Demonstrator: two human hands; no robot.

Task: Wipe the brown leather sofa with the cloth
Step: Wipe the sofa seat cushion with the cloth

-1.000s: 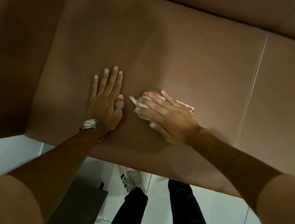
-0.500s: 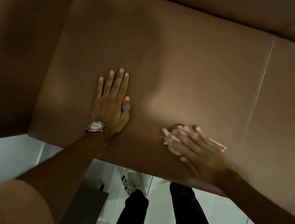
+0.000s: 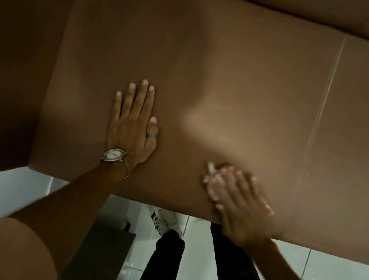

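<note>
The brown leather sofa seat fills the upper view, with its armrest at the left and its backrest along the top. My left hand lies flat on the seat, fingers together, with a ring and a wristwatch on it. My right hand presses a small light cloth onto the seat near the front edge. Only a corner of the cloth shows past my fingertips, and the hand is blurred with motion.
A seam runs front to back across the seat at the right. Below the front edge lie white floor tiles, my dark trouser legs, a white shoe and a dark low object.
My right hand has slid the cloth from the middle of the seat to the right and toward the front edge. My left hand has stayed flat in place.
</note>
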